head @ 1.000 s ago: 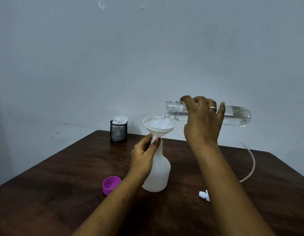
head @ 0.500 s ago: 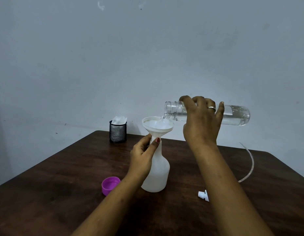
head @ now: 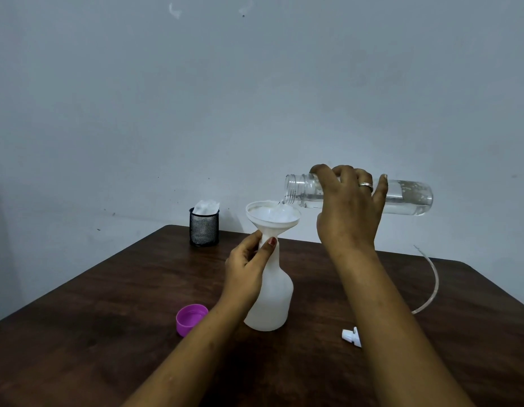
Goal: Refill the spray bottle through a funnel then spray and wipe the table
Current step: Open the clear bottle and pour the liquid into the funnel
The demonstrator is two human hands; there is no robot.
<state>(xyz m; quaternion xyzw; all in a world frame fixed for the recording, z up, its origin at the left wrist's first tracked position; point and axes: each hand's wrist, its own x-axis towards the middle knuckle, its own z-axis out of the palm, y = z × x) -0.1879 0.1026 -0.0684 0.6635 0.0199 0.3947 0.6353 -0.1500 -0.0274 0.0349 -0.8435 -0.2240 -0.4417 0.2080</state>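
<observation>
A white spray bottle [head: 274, 301] stands upright on the dark wooden table [head: 108, 333], with a white funnel [head: 272, 216] seated in its neck. My left hand [head: 246, 268] pinches the neck just under the funnel. My right hand [head: 347, 212] grips a clear water bottle [head: 407, 198] held almost level, its open mouth over the funnel's right rim. Water trickles from it into the funnel. The white spray head [head: 351, 336] lies on the table to the right, partly hidden by my right forearm, and its clear tube [head: 432, 283] curves away behind.
A purple cap [head: 190, 318] lies open side up, left of the spray bottle. A black mesh cup [head: 204, 229] holding white tissue stands at the table's far edge. A plain grey wall rises behind the table.
Both hands and bottles hold nearly the same pose. The pouring goes on and the view has shifted very slightly.
</observation>
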